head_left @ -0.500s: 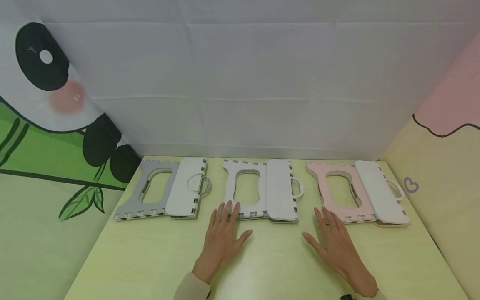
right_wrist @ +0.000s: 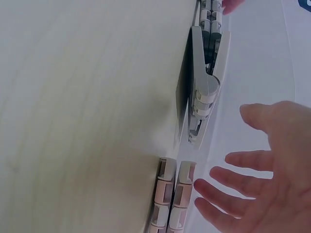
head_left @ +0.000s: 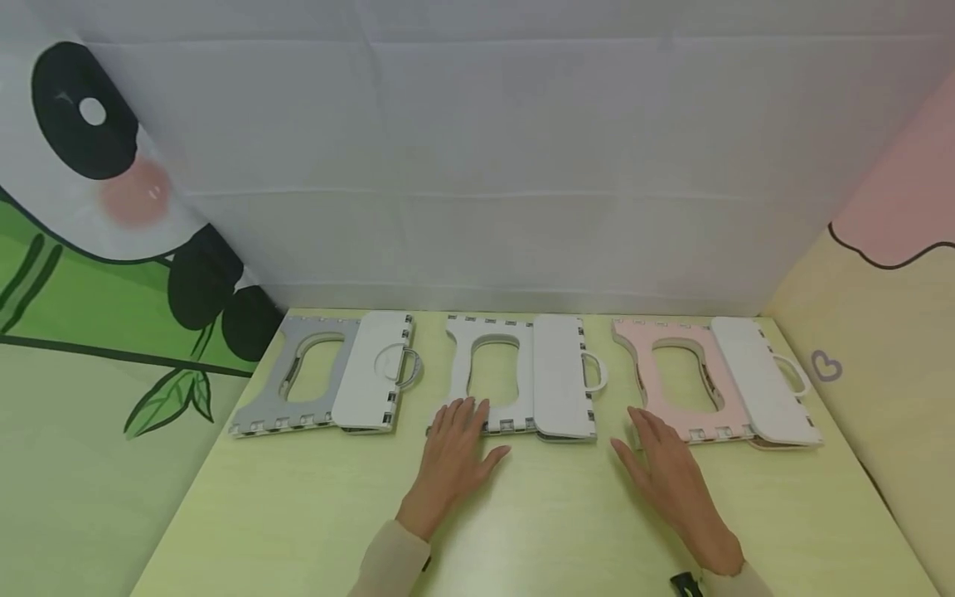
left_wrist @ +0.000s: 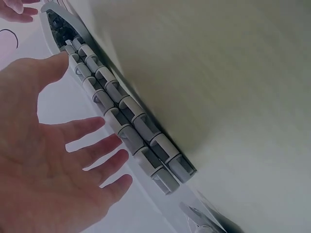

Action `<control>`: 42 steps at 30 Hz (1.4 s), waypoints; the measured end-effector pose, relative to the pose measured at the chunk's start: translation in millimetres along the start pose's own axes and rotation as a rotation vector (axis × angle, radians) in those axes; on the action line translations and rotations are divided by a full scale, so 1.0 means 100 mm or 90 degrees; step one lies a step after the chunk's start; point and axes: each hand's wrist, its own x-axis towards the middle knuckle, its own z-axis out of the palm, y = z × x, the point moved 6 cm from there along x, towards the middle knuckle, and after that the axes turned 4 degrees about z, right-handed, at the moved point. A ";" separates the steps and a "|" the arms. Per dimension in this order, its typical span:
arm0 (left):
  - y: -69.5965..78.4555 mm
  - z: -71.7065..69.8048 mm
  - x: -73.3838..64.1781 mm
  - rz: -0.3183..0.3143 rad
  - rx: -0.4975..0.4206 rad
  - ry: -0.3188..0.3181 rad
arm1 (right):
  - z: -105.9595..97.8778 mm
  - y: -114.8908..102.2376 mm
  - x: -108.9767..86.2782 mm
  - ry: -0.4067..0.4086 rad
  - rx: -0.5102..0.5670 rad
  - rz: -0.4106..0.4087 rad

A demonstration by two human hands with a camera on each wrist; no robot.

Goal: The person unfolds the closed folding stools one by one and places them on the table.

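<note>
One gray stool [head_left: 342, 365], one white stool [head_left: 525, 373] and one pink stool [head_left: 718, 365] lie folded and flat, in a row from left to right with gaps between them, toward the back of the pale bench [head_left: 552, 531]. Each bears a white panel [head_left: 564, 377] on its right part and a loop handle [head_left: 603, 373] at its right edge. The left grip [head_left: 451, 460], a bare hand, is spread, the thumb standing away from the fingers; its fingertips overlap the near left corner of the white stool in the head view. The right grip [head_left: 671, 473], likewise spread, lies at the near left corner of the pink stool. In the wrist views the fingertips of each lie close to the hinges [left_wrist: 116, 116] along the stool's edge; whether they touch cannot be told. A beige sleeve [head_left: 391, 560] covers each arm. Behind the bench rises a white cloth [head_left: 477, 124] with horizontal creases.
</note>
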 end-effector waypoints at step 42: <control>0.03 0.09 0.30 0.114 -0.081 0.040 | 0.16 0.02 0.58 -0.008 0.106 0.067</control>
